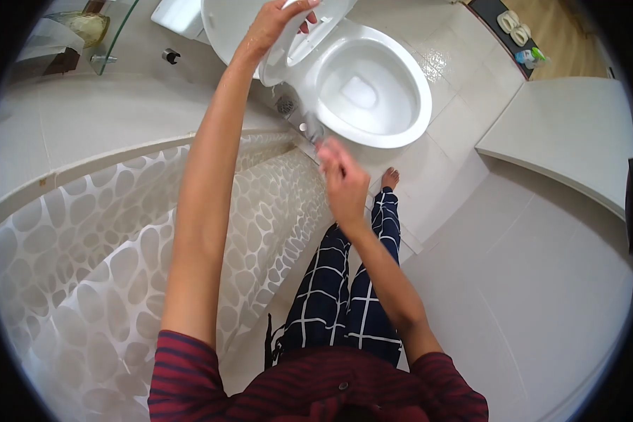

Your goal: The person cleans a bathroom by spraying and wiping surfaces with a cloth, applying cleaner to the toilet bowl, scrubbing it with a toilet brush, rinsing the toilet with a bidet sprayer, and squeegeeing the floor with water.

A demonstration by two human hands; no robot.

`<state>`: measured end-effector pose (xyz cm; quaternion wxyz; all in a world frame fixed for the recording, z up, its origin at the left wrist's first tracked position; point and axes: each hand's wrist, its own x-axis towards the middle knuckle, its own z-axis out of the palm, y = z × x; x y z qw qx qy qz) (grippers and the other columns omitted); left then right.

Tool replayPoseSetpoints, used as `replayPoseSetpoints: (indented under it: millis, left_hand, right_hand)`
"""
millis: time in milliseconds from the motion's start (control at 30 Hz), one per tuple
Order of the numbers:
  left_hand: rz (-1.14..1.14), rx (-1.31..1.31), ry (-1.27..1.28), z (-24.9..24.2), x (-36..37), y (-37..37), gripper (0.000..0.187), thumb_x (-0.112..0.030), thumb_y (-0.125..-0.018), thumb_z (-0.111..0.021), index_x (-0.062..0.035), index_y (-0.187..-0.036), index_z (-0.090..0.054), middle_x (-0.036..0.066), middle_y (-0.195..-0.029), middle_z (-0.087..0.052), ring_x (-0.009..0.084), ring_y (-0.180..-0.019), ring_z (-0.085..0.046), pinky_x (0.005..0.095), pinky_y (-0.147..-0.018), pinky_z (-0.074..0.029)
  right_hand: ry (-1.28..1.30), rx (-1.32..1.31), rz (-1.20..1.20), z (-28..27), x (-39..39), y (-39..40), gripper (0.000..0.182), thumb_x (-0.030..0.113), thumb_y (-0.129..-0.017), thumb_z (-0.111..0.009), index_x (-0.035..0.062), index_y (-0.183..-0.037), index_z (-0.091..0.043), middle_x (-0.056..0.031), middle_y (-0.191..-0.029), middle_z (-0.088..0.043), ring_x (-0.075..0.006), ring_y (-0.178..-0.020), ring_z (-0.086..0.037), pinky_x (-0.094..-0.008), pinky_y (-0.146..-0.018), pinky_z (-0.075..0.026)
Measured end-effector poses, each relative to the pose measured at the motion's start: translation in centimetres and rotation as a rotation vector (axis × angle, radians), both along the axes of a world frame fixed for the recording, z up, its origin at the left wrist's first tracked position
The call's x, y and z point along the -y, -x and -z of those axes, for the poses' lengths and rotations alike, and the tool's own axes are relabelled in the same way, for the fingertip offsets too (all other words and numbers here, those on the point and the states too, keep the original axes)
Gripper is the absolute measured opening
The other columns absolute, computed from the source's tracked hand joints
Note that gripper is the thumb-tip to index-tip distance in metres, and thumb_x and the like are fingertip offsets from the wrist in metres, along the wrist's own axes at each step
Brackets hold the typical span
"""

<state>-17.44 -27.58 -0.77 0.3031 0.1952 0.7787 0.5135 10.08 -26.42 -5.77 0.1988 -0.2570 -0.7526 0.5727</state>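
My left hand (288, 22) grips the upper part of the raised toilet seat (275, 63), with its fingers curled over the edge. Behind the seat stands the white lid (221, 32). Below them is the open toilet bowl (415, 91), with water at its bottom. My right hand (346, 184) is closed in front of the bowl's near left side. From its fingertips sticks out a small grey thing, blurred by motion, that looks like a spray nozzle (314, 128). A pale streak runs from it toward the seat's lower edge.
A floor drain (284, 105) lies left of the bowl. A pebble-patterned shower curtain (130, 274) hangs at left, below a glass shelf (116, 39). The floor tiles (436, 63) look wet at right. Slippers (515, 29) lie by the doorway, near a white cabinet (563, 126).
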Motion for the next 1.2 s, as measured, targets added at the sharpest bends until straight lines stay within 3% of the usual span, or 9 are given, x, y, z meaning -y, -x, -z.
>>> replayPoseSetpoints:
  millis: [33, 133, 267, 433, 667, 767, 867, 967, 1200]
  left_hand:
    - [-0.020, -0.065, -0.117, 0.7, 0.0, 0.4, 0.031, -0.030, -0.076, -0.060, -0.0014, -0.088, -0.060, 0.008, -0.072, -0.061, 0.0198, -0.066, -0.058, 0.0310, -0.066, -0.046]
    - [-0.017, -0.096, -0.195, 0.4, -0.6, -0.1, 0.036, -0.038, -0.076, -0.059, -0.0020, -0.078, -0.061, 0.005, -0.067, -0.059, 0.0124, -0.059, -0.054, 0.0245, -0.061, -0.045]
    - [-0.086, 0.019, -0.279, 0.3, -0.5, 0.4, 0.033, -0.036, -0.075, -0.060, -0.0024, -0.079, -0.061, 0.005, -0.068, -0.059, 0.0128, -0.058, -0.055, 0.0240, -0.057, -0.045]
    - [-0.050, 0.029, -0.301, 0.6, -0.2, 1.6, 0.032, -0.033, -0.074, -0.060, -0.0026, -0.081, -0.061, 0.004, -0.068, -0.059, 0.0128, -0.057, -0.055, 0.0250, -0.056, -0.046]
    - [-0.111, 0.101, -0.312, 1.1, 0.4, 2.5, 0.040, -0.038, -0.072, -0.060, -0.0020, -0.088, -0.060, 0.006, -0.073, -0.060, 0.0150, -0.061, -0.056, 0.0270, -0.057, -0.047]
    - [-0.108, 0.170, -0.310, 0.7, 1.0, 3.1, 0.046, -0.041, -0.071, -0.059, -0.0010, -0.094, -0.058, 0.008, -0.079, -0.060, 0.0166, -0.064, -0.057, 0.0281, -0.059, -0.048]
    - [-0.085, 0.112, -0.266, 0.5, 0.8, 3.0, 0.052, -0.044, -0.069, -0.059, 0.0000, -0.097, -0.057, 0.009, -0.081, -0.059, 0.0182, -0.067, -0.058, 0.0306, -0.062, -0.049]
    - [-0.076, 0.158, -0.271, 1.1, 1.2, 3.2, 0.054, -0.046, -0.069, -0.059, 0.0004, -0.097, -0.057, 0.009, -0.079, -0.059, 0.0190, -0.069, -0.058, 0.0328, -0.066, -0.049]
    - [-0.038, 0.115, -0.149, 1.7, 2.0, 3.5, 0.057, -0.048, -0.071, -0.055, -0.0009, -0.102, -0.054, 0.012, -0.090, -0.058, 0.0201, -0.081, -0.056, 0.0318, -0.075, -0.045]
  right_hand:
    - [0.215, 0.077, 0.088, -0.6, -1.0, 1.2, 0.029, 0.020, -0.086, -0.055, -0.0008, -0.106, -0.057, -0.0082, -0.064, -0.058, -0.0095, -0.058, -0.052, -0.0244, -0.054, -0.042]
    - [0.427, 0.033, 0.280, -0.6, -5.1, 4.3, 0.028, 0.021, -0.086, -0.054, -0.0006, -0.104, -0.058, -0.0076, -0.071, -0.062, -0.0088, -0.058, -0.052, -0.0235, -0.056, -0.043]
    - [0.478, 0.055, 0.007, 1.7, -3.0, 1.0, 0.036, 0.032, -0.086, -0.053, 0.0006, -0.102, -0.061, -0.0022, -0.064, -0.057, -0.0054, -0.055, -0.047, -0.0201, -0.052, -0.039]
    - [0.612, 0.140, 0.112, 1.6, -2.8, -0.8, 0.041, 0.034, -0.086, -0.054, 0.0001, -0.109, -0.057, -0.0008, -0.070, -0.054, -0.0049, -0.055, -0.042, -0.0165, -0.046, -0.032]
    - [0.510, -0.202, -0.014, -3.6, 0.9, -0.1, 0.040, 0.031, -0.085, -0.056, -0.0027, -0.106, -0.056, -0.0063, -0.070, -0.062, -0.0086, -0.058, -0.055, -0.0229, -0.050, -0.042]
    - [0.517, -0.147, -0.029, -4.4, 2.0, 1.3, 0.039, 0.030, -0.088, -0.052, -0.0025, -0.109, -0.054, -0.0012, -0.067, -0.052, -0.0049, -0.053, -0.042, -0.0181, -0.046, -0.033]
    - [0.581, -0.054, -0.014, -3.2, 1.6, 2.4, 0.037, 0.029, -0.087, -0.054, -0.0019, -0.108, -0.055, -0.0003, -0.065, -0.052, -0.0037, -0.051, -0.041, -0.0177, -0.045, -0.033]
    - [0.296, -0.095, 0.018, -0.3, 1.4, 2.6, 0.034, 0.029, -0.084, -0.056, 0.0005, -0.102, -0.059, -0.0080, -0.063, -0.059, -0.0090, -0.053, -0.051, -0.0241, -0.049, -0.041]
    - [0.559, -0.125, 0.307, 0.6, -8.3, 3.5, 0.030, 0.028, -0.088, -0.050, 0.0031, -0.101, -0.061, -0.0003, -0.059, -0.055, -0.0047, -0.050, -0.043, -0.0220, -0.045, -0.035]
